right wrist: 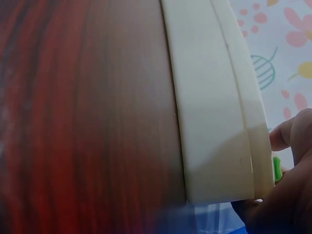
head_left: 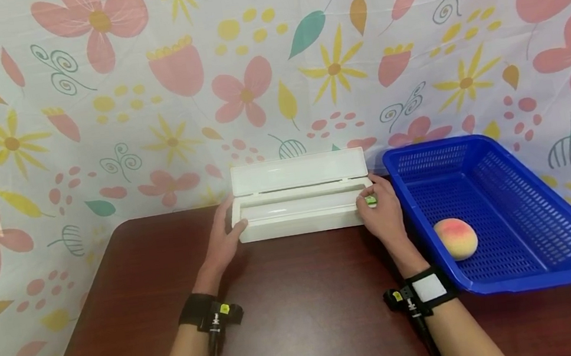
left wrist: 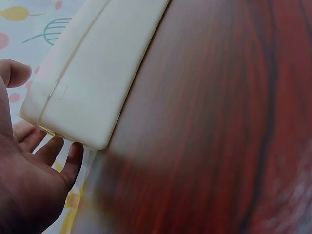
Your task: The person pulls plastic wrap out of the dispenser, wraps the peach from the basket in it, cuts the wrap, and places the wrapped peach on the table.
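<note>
A long white box [head_left: 302,224], which looks like a cling film dispenser, lies near the table's back edge with its hinged lid [head_left: 298,171] raised. Inside is a smooth white roll [head_left: 294,208]. My left hand [head_left: 221,242] holds the box's left end, thumb at the front corner; the left wrist view shows fingertips [left wrist: 74,152] against that end. At the other end, my right hand [head_left: 385,213] has thumb and forefinger curled together around a small green tab [head_left: 371,199]. The fingers partly hide this tab, which also appears in the right wrist view.
A blue plastic basket [head_left: 544,278] stands on the right, close beside my right hand and forearm. One peach [head_left: 456,238] lies in it, toward the near left. Behind the dark red wooden table [head_left: 302,312] hangs a flower-patterned sheet [head_left: 247,40].
</note>
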Demonstrator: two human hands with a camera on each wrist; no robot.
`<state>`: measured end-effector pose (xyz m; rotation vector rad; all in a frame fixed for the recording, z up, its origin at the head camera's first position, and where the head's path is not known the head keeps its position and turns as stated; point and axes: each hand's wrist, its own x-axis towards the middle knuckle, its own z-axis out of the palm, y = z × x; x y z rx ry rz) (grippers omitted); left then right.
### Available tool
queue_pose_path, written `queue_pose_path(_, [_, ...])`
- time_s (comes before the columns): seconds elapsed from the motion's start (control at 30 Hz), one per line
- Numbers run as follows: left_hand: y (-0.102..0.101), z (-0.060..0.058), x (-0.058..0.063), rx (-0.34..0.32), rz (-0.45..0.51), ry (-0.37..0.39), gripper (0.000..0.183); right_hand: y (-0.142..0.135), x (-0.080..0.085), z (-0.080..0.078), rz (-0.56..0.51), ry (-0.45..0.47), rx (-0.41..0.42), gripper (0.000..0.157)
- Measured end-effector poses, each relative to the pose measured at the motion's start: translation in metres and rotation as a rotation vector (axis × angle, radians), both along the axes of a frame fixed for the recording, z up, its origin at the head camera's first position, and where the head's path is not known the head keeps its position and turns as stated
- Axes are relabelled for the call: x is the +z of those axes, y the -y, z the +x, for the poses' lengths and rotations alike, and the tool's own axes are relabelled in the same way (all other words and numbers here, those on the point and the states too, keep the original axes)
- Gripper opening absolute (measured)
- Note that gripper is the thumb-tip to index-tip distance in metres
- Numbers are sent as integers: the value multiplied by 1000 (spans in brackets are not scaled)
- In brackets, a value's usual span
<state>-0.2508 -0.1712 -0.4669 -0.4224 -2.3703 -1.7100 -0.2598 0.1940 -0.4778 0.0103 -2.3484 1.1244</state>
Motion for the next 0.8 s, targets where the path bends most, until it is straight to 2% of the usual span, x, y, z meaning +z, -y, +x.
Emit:
queue_pose_path(0.6, [1,-2,-2,-8,2,17,64,-4,-1,-3,20,-57,47,8])
queue_pose_path(0.8, [7,-17,-28,13,-5,4,64,-3,1,-2,11,-61,44,12])
